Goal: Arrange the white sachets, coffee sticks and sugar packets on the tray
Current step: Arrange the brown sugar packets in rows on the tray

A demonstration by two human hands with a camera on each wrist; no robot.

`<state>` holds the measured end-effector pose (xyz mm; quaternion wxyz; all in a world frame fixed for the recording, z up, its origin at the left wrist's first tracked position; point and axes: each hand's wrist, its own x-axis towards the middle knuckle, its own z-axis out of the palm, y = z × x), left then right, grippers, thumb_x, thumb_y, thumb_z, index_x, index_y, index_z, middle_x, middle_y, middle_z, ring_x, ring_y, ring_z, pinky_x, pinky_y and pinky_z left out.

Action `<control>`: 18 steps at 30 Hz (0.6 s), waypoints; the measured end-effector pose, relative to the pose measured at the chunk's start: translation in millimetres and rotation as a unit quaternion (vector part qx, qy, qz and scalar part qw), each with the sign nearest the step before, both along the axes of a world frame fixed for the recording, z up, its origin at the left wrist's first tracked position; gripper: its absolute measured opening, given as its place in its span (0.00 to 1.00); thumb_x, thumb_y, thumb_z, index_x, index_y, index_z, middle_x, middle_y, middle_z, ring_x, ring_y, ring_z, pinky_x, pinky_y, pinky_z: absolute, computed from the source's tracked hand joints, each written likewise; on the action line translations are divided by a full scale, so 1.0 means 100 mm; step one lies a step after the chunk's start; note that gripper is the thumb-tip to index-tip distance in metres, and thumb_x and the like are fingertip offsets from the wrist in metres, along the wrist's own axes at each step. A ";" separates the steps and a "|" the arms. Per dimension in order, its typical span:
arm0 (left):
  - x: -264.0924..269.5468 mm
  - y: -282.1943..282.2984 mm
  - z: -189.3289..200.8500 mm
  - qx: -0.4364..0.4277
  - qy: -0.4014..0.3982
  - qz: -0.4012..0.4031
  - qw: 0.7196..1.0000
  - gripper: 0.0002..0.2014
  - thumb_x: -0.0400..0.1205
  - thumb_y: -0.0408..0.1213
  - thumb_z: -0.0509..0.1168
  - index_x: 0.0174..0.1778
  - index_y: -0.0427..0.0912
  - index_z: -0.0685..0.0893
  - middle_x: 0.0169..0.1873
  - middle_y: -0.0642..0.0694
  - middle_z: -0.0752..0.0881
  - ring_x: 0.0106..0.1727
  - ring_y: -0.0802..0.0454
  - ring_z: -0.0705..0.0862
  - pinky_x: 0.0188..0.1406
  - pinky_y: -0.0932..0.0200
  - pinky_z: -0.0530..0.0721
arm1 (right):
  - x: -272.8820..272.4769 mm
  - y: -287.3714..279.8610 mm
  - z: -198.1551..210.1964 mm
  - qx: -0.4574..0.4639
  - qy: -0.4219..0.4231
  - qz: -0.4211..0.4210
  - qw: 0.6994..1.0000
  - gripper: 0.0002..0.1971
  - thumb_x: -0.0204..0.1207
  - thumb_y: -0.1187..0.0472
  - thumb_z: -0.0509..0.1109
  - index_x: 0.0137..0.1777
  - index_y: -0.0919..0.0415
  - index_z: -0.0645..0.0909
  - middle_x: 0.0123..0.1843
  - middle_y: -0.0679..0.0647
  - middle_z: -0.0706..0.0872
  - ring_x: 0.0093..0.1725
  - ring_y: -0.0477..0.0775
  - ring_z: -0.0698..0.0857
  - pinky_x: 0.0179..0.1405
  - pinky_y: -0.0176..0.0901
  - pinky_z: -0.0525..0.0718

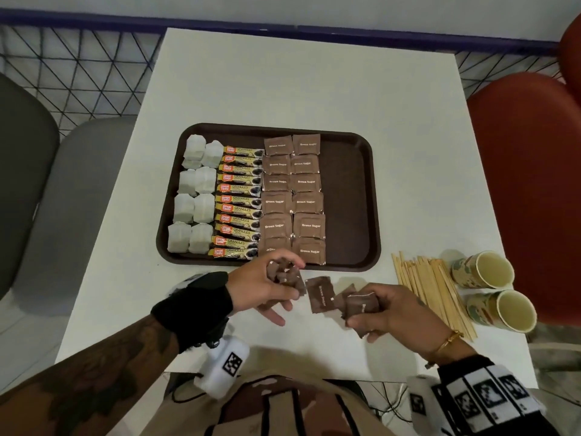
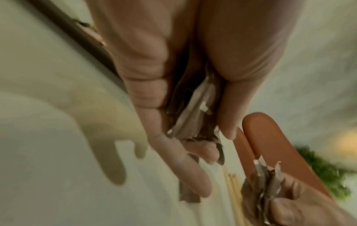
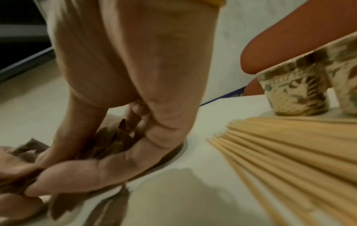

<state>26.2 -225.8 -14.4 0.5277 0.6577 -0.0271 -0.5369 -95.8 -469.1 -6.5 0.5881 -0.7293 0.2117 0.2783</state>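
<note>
A dark brown tray [image 1: 349,196] holds two columns of white sachets [image 1: 195,196], a column of coffee sticks [image 1: 240,201] and two columns of brown sugar packets [image 1: 292,199]. Just in front of the tray my left hand [image 1: 276,286] grips a bunch of brown sugar packets [image 1: 284,275], seen crumpled between thumb and fingers [image 2: 195,122] in the left wrist view. My right hand [image 1: 382,309] holds more sugar packets [image 1: 360,305] over the table, their edges [image 3: 114,137] showing under its curled fingers. One loose sugar packet [image 1: 320,294] lies flat between the hands.
A fan of wooden stirrers [image 1: 430,287] lies right of my right hand, with two patterned paper cups [image 1: 493,287] beyond it near the table's right edge. Red chairs [image 1: 528,171] stand to the right, grey ones [image 1: 28,171] to the left.
</note>
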 end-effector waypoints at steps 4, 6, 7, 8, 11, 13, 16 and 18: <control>0.01 -0.11 0.14 -0.078 0.075 0.023 0.994 0.25 0.70 0.33 0.78 0.63 0.51 0.84 0.47 0.45 0.90 0.48 0.43 0.89 0.45 0.38 0.90 | 0.21 0.25 0.11 0.083 -0.022 -0.036 0.996 0.17 0.66 0.73 0.81 0.55 0.63 0.87 0.44 0.64 0.92 0.38 0.58 0.90 0.35 0.45 0.88; 0.00 -0.18 0.15 -0.085 0.068 0.030 0.994 0.25 0.67 0.36 0.79 0.61 0.47 0.84 0.50 0.44 0.89 0.46 0.42 0.89 0.42 0.45 0.91 | 0.32 0.40 0.11 0.112 -0.037 -0.041 0.992 0.17 0.66 0.72 0.81 0.55 0.65 0.86 0.44 0.64 0.91 0.38 0.59 0.90 0.35 0.45 0.88; -0.01 -0.22 0.15 -0.082 0.050 0.037 0.995 0.24 0.67 0.37 0.80 0.59 0.46 0.84 0.49 0.43 0.89 0.44 0.42 0.89 0.40 0.48 0.90 | 0.36 0.46 0.11 0.118 -0.045 -0.043 0.991 0.17 0.66 0.72 0.81 0.55 0.65 0.86 0.43 0.63 0.91 0.38 0.59 0.90 0.36 0.45 0.89; -0.02 -0.25 0.14 -0.075 0.025 0.048 0.996 0.23 0.67 0.38 0.80 0.57 0.45 0.84 0.46 0.43 0.88 0.41 0.43 0.88 0.38 0.50 0.89 | 0.40 0.51 0.11 0.117 -0.053 -0.047 0.991 0.17 0.66 0.70 0.82 0.55 0.64 0.86 0.43 0.62 0.92 0.39 0.59 0.90 0.38 0.47 0.90; -0.03 -0.29 0.09 -0.050 -0.037 0.101 0.993 0.18 0.68 0.35 0.82 0.51 0.44 0.85 0.38 0.43 0.87 0.33 0.45 0.85 0.32 0.53 0.86 | 0.44 0.64 0.10 0.080 -0.063 -0.075 0.992 0.18 0.65 0.65 0.84 0.55 0.61 0.87 0.42 0.63 0.92 0.37 0.59 0.91 0.45 0.58 0.88; -0.03 -0.26 0.02 -0.027 -0.068 0.129 0.989 0.17 0.66 0.35 0.81 0.47 0.46 0.85 0.33 0.45 0.86 0.29 0.46 0.83 0.30 0.52 0.83 | 0.41 0.71 0.07 0.059 -0.064 -0.108 0.990 0.20 0.63 0.64 0.85 0.53 0.65 0.84 0.40 0.59 0.91 0.36 0.59 0.91 0.45 0.63 0.87; -0.04 -0.18 0.02 -0.009 -0.071 0.150 0.986 0.16 0.61 0.40 0.79 0.43 0.50 0.85 0.40 0.38 0.90 0.33 0.33 0.87 0.32 0.35 0.86 | 0.33 0.70 0.02 0.033 -0.053 -0.155 0.986 0.22 0.61 0.61 0.87 0.53 0.62 0.82 0.45 0.57 0.89 0.39 0.59 0.92 0.44 0.65 0.90; -0.03 -0.11 0.04 -0.011 -0.048 0.153 0.987 0.16 0.60 0.41 0.80 0.41 0.49 0.84 0.47 0.33 0.90 0.41 0.27 0.89 0.36 0.34 0.86 | 0.29 0.59 -0.01 -0.053 -0.046 -0.137 0.988 0.19 0.64 0.55 0.85 0.49 0.58 0.82 0.45 0.56 0.88 0.38 0.54 0.91 0.37 0.55 0.92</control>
